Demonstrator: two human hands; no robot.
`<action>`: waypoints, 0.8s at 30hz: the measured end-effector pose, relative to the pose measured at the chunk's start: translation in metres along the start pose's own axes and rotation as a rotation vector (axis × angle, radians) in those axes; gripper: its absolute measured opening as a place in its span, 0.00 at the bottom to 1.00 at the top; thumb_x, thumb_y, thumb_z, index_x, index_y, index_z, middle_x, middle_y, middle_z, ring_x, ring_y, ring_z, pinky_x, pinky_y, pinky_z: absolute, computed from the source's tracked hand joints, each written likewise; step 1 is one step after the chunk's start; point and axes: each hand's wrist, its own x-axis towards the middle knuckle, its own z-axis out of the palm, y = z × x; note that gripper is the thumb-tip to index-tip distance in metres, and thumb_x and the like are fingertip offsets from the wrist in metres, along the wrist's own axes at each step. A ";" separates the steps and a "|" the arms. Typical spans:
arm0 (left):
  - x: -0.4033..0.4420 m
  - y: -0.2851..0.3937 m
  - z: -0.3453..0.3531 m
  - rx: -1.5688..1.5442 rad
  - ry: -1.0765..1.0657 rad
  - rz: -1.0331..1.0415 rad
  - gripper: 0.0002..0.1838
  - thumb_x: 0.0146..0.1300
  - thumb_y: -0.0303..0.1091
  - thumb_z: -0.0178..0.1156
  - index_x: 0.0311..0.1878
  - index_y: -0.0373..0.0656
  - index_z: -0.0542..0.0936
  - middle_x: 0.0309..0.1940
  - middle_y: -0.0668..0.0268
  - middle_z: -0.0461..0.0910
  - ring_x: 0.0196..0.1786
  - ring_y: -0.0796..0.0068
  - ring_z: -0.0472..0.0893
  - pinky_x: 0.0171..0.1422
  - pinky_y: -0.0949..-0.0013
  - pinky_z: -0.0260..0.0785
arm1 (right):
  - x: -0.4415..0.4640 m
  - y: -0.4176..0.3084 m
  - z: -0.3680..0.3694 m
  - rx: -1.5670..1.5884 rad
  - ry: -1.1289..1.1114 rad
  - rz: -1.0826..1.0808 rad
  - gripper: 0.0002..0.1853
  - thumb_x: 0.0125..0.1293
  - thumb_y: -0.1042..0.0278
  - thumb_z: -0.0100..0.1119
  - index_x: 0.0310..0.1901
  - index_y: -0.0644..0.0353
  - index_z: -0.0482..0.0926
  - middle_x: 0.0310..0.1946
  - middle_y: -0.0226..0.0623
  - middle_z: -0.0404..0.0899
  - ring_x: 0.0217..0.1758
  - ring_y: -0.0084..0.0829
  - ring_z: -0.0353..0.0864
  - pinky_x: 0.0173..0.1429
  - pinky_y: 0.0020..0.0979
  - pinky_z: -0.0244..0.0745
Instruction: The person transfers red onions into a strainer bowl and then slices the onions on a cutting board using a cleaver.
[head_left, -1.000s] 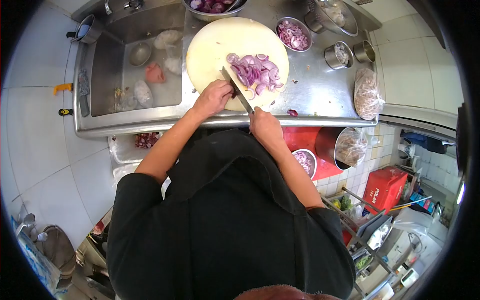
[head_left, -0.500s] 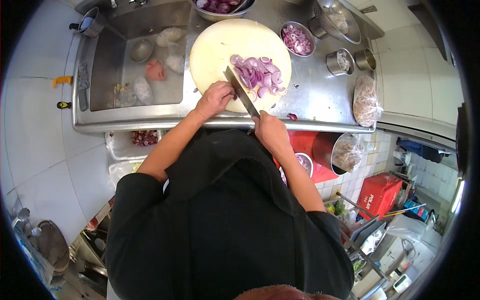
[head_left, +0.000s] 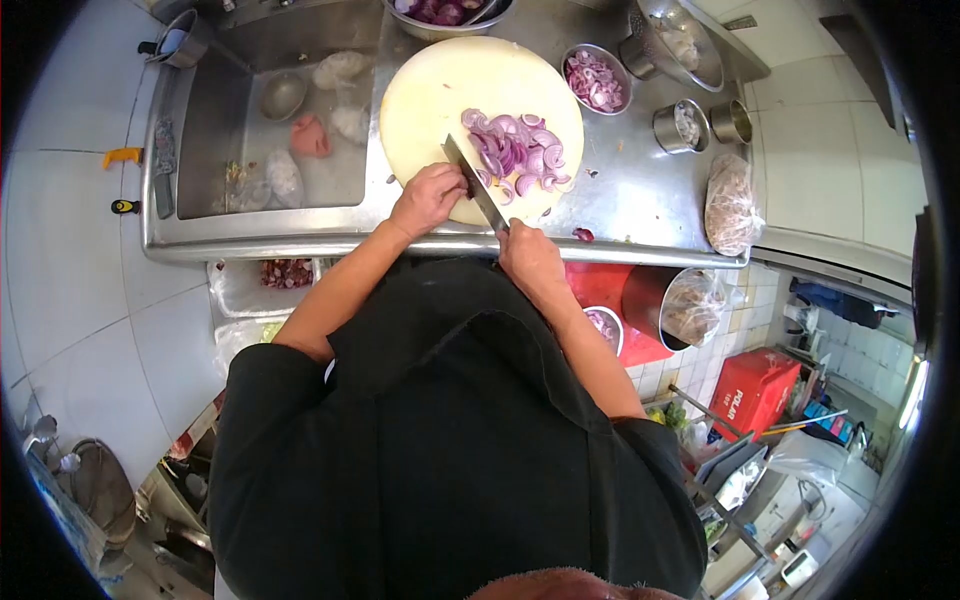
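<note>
A round cream cutting board (head_left: 425,95) lies on the steel counter. My right hand (head_left: 530,255) is wrapped round the handle of a knife (head_left: 474,185), whose blade points up and left across the board. Just left of the blade, my left hand (head_left: 432,197) has its fingers curled down over a small dark purple piece, probably onion, mostly hidden beneath them. Sliced red onion (head_left: 515,150) is piled on the board to the right of the blade.
Left of the board is a steel sink (head_left: 230,100) with plastic bags and a small bowl inside. A bowl of onion slices (head_left: 596,80) stands at the right, a bowl of whole onions (head_left: 445,12) behind. A plastic bag (head_left: 733,205) lies at the counter's right end.
My right hand and the knife have shifted slightly left, bringing the blade nearer my left fingers. My left hand has barely moved.
</note>
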 end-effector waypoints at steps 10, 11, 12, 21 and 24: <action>-0.002 0.001 0.003 0.012 0.055 -0.008 0.03 0.63 0.23 0.64 0.39 0.39 0.83 0.40 0.57 0.82 0.46 0.54 0.83 0.52 0.59 0.76 | -0.027 0.004 -0.022 0.013 -0.010 0.014 0.16 0.75 0.58 0.56 0.42 0.67 0.80 0.32 0.62 0.85 0.39 0.62 0.87 0.48 0.56 0.81; -0.002 0.002 0.003 0.015 0.054 -0.011 0.03 0.63 0.23 0.64 0.39 0.39 0.83 0.40 0.57 0.82 0.46 0.54 0.83 0.52 0.58 0.76 | -0.026 0.006 -0.015 0.010 -0.015 0.025 0.17 0.75 0.58 0.56 0.42 0.67 0.80 0.33 0.62 0.85 0.39 0.62 0.87 0.48 0.57 0.81; -0.003 0.002 0.002 0.021 0.051 -0.014 0.03 0.63 0.23 0.64 0.39 0.39 0.83 0.40 0.57 0.82 0.46 0.54 0.83 0.52 0.58 0.76 | -0.021 0.006 -0.005 0.017 -0.024 0.016 0.17 0.75 0.58 0.57 0.42 0.67 0.81 0.33 0.62 0.85 0.40 0.62 0.87 0.49 0.57 0.81; 0.000 0.018 0.004 0.086 -0.032 0.040 0.12 0.56 0.24 0.70 0.44 0.39 0.81 0.45 0.56 0.80 0.51 0.49 0.80 0.59 0.55 0.72 | 0.040 0.032 -0.027 0.110 -0.044 0.079 0.21 0.74 0.53 0.58 0.46 0.68 0.82 0.42 0.62 0.86 0.49 0.60 0.86 0.56 0.55 0.79; 0.006 0.017 0.015 0.126 -0.014 0.036 0.11 0.55 0.23 0.69 0.42 0.38 0.81 0.43 0.56 0.80 0.48 0.50 0.80 0.56 0.54 0.72 | 0.060 0.047 -0.035 0.129 -0.015 0.133 0.23 0.74 0.51 0.58 0.49 0.69 0.82 0.46 0.64 0.85 0.52 0.60 0.86 0.60 0.54 0.78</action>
